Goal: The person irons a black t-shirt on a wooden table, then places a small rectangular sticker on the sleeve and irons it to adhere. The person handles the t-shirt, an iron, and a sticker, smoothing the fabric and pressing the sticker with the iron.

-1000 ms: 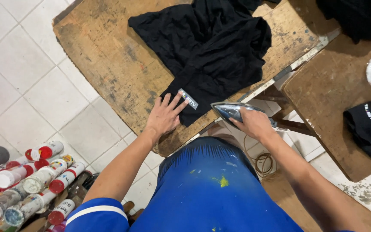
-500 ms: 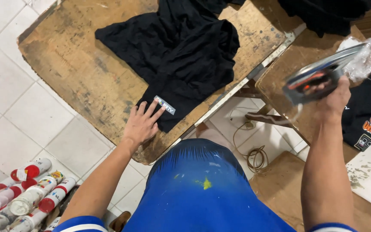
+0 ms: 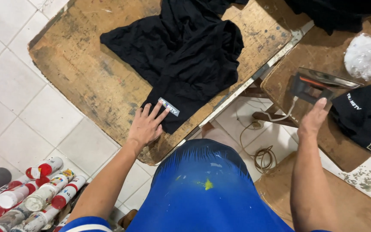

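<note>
Now: one black shirt [image 3: 185, 56], one iron [image 3: 318, 83], two hands.

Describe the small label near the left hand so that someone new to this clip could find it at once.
Start at the big worn wooden board with the crumpled black garment on it. Follow the garment down to its near edge, by the left hand. The label is a small pale rectangular strip just past the fingertips, the only light patch on that dark cloth.

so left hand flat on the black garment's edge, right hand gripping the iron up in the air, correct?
Not quite. The head view shows the iron resting on the side table, right hand just beside its handle. Left hand does lie flat at the black garment edge.
</note>
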